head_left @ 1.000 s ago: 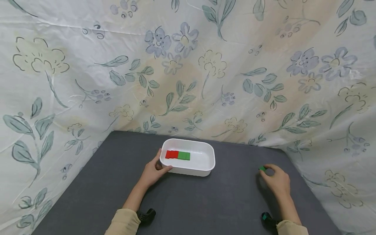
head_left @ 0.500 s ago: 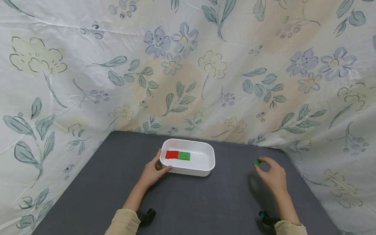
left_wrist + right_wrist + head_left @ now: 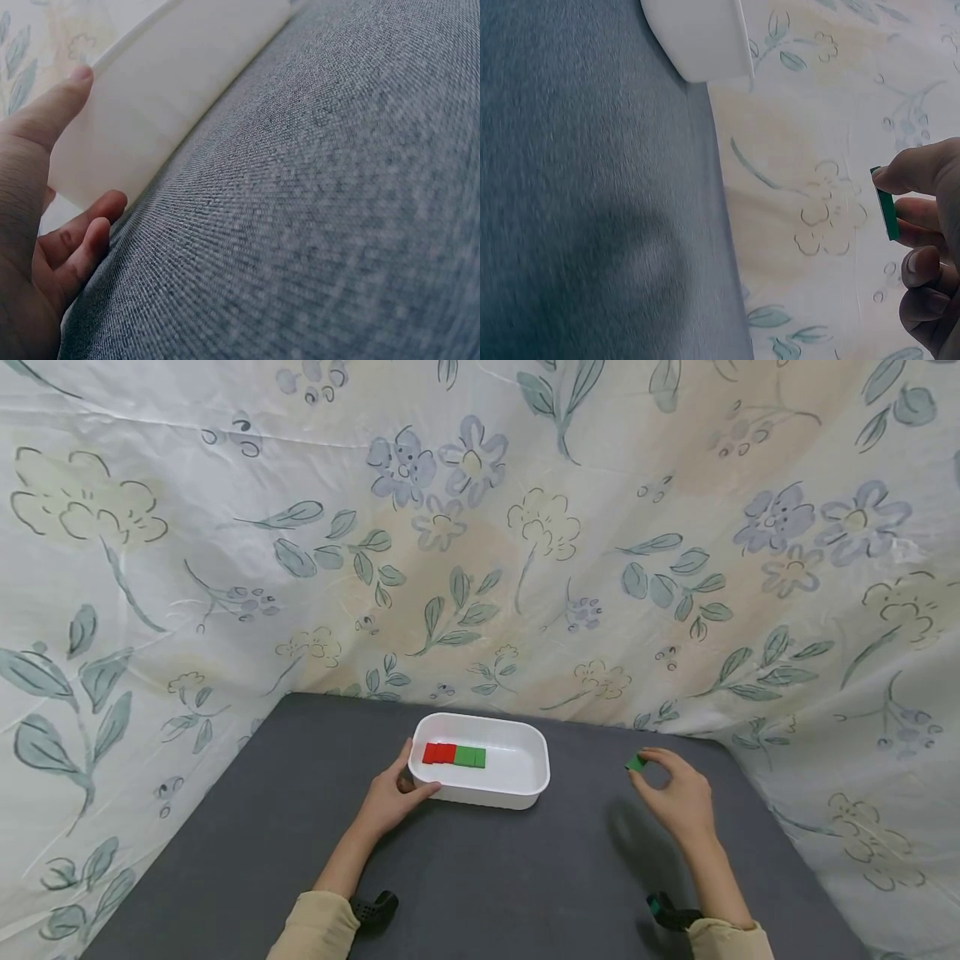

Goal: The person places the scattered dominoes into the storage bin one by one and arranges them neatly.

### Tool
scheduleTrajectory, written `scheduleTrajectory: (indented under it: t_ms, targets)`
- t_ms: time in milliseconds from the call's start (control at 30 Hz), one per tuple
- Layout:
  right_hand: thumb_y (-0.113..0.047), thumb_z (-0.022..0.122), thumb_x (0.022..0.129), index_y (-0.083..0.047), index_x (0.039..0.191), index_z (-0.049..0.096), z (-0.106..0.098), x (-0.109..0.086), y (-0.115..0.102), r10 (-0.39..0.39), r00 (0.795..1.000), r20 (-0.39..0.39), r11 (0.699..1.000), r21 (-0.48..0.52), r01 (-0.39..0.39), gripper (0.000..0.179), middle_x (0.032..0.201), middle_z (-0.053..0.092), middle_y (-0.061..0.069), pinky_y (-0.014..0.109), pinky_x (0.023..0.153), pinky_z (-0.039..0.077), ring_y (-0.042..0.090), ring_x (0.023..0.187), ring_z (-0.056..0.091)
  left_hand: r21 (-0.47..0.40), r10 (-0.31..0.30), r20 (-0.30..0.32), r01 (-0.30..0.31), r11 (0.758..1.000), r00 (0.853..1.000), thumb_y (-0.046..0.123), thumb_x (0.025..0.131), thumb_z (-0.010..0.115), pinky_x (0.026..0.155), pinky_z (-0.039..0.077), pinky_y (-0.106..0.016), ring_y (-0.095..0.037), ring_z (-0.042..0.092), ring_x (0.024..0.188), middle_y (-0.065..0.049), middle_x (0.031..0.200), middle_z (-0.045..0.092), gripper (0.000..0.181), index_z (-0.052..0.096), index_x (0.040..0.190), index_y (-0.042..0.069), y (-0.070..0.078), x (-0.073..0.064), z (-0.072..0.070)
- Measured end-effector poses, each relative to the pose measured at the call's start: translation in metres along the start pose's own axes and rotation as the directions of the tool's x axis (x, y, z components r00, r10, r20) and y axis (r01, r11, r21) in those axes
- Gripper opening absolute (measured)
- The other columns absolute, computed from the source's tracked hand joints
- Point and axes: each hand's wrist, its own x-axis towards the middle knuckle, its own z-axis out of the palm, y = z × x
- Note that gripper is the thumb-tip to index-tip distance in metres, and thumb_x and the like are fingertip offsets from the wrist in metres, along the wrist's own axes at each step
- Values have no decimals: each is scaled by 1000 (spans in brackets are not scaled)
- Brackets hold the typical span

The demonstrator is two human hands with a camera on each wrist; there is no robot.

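Note:
My left hand [image 3: 390,802] holds the near left corner of a white rectangular plastic tray [image 3: 487,795], thumb along the near side and a finger up at the left end. The left wrist view shows the thumb [image 3: 64,105] against the tray wall [image 3: 172,75]. Inside the tray, red square tiles [image 3: 438,753] and green square tiles [image 3: 469,757] lie in one row, leaving its right part bare. Off to the right, my right hand [image 3: 682,793] pinches a thin green tile [image 3: 636,763] between thumb and fingers, raised above the table. The right wrist view shows this tile [image 3: 886,206] edge-on.
A dark grey cloth [image 3: 495,885] covers the table. Behind and at both sides hangs a floral curtain [image 3: 480,543], close to the table's back edge. Each wrist wears a black band, the left band [image 3: 375,907] and the right band [image 3: 671,912].
My right hand has lifted the green tile off the table and carried it left, towards the tray. The left hand, the tray and the tiles in it have stayed put.

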Motion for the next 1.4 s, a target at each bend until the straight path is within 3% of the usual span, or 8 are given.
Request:
scheduleTrajectory:
  t_ms: [100, 233, 300, 433, 533, 1400]
  targets:
    - [-16, 84, 90, -3, 122, 77, 5, 0, -5, -12, 1000, 10, 1000, 8, 12, 35, 129, 72, 19, 45, 62, 52, 8, 41, 44, 0, 1, 3, -1, 1000, 1000, 45, 87, 87, 60, 45, -28, -20, 55, 76, -5, 89, 65, 108, 25, 170, 17, 0, 0, 0]
    - [-15, 85, 88, -2, 119, 78, 11, 0, -12, -37, 999, 0, 999, 16, 37, 34, 127, 73, 19, 50, 70, 56, 17, 53, 58, 3, 4, 5, -4, 1000, 1000, 44, 87, 88, 60, 44, -27, -19, 55, 75, -4, 88, 65, 108, 24, 170, 18, -1, 0, 0]
    - [-15, 86, 88, -2, 119, 78, 14, 0, -15, -49, 999, -3, 999, 19, 49, 34, 126, 73, 19, 51, 70, 55, 20, 54, 58, 4, 6, 5, -6, 1000, 1000, 44, 87, 88, 60, 44, -27, -19, 55, 74, -4, 87, 65, 108, 24, 170, 18, -1, 0, 0]
    - [-16, 85, 88, -2, 119, 78, 18, 2, -20, -52, 999, 10, 998, 43, 52, 35, 127, 73, 19, 34, 53, 45, 12, 44, 43, 6, 7, 6, -7, 1000, 1000, 44, 87, 88, 59, 44, -28, -19, 55, 74, -4, 85, 65, 108, 24, 170, 18, -1, -1, 0]
    - [-16, 85, 88, -3, 120, 78, 20, 3, -25, -49, 998, 27, 997, 59, 47, 36, 128, 73, 18, 27, 48, 36, 6, 42, 37, 6, 11, 7, -11, 1000, 1000, 45, 87, 88, 59, 44, -28, -19, 55, 74, -4, 85, 64, 108, 24, 170, 18, -1, 0, 0]
    - [-16, 88, 86, -8, 119, 79, 47, 10, -72, -112, 991, 77, 981, 166, 98, 34, 128, 74, 12, 25, 48, 39, 3, 44, 41, -1, -1, 7, 1, 1000, 1000, 45, 88, 87, 59, 45, -28, -20, 55, 73, -4, 85, 65, 108, 24, 170, 18, 0, 0, -1]
